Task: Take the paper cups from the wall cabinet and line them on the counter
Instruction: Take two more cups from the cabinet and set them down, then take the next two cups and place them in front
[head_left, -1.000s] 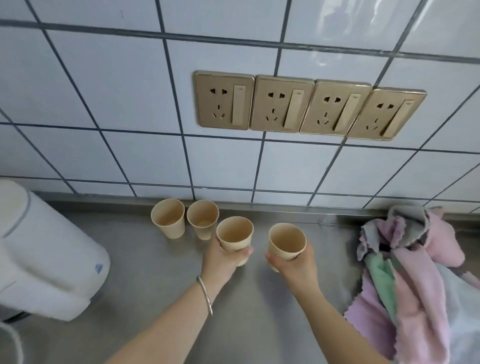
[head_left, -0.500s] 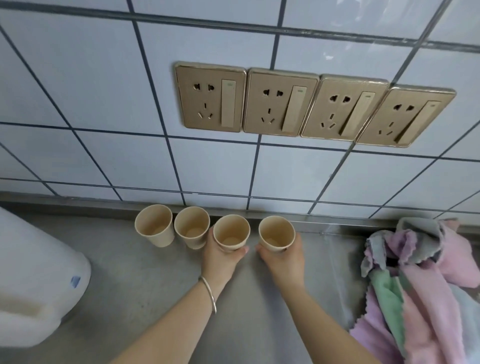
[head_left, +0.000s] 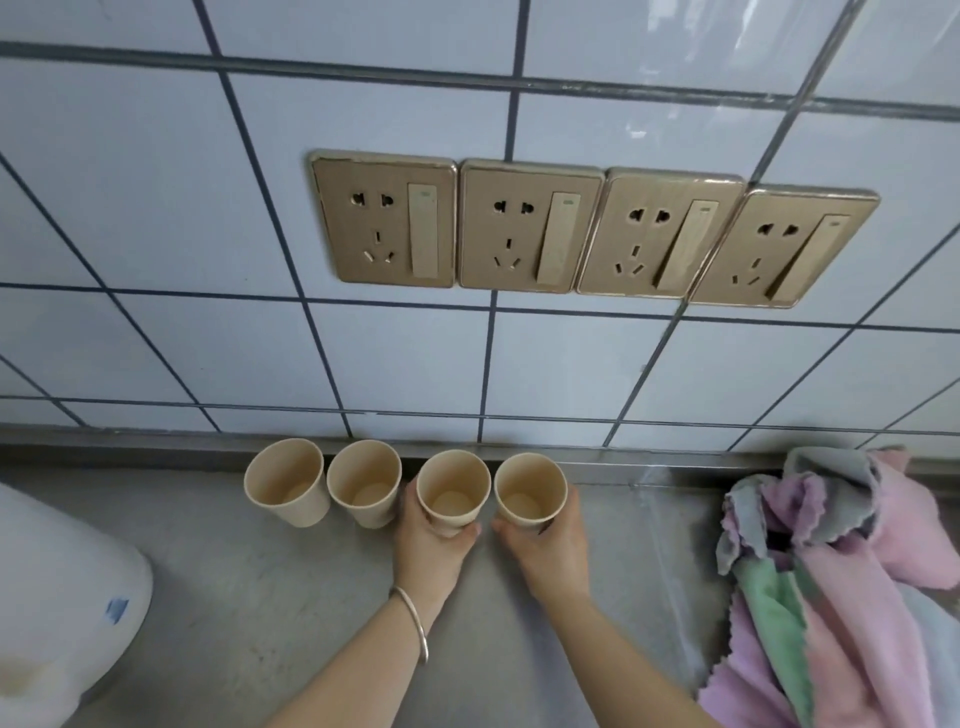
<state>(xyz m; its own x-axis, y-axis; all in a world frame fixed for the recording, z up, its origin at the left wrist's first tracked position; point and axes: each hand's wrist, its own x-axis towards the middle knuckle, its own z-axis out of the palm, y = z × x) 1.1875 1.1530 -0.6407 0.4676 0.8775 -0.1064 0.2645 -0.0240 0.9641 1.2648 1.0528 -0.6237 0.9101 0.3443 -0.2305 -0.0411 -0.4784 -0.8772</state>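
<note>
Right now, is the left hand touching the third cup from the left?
Touching. Head view shows the left hand wrapped around the third cup, fingers on its wall.

The grey steel counter (head_left: 291, 613) carries four tan paper cups (head_left: 288, 480) in a row by the wall (rims nearly touching). A white plastic container (head_left: 57, 587) sits left, crumpled pink, green and grey cloths (head_left: 831, 571) right.

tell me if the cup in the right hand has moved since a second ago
Yes. The cup in the right hand has gone back toward the tiled wall; it now sits near the steel ledge, level with the other three cups.
</note>
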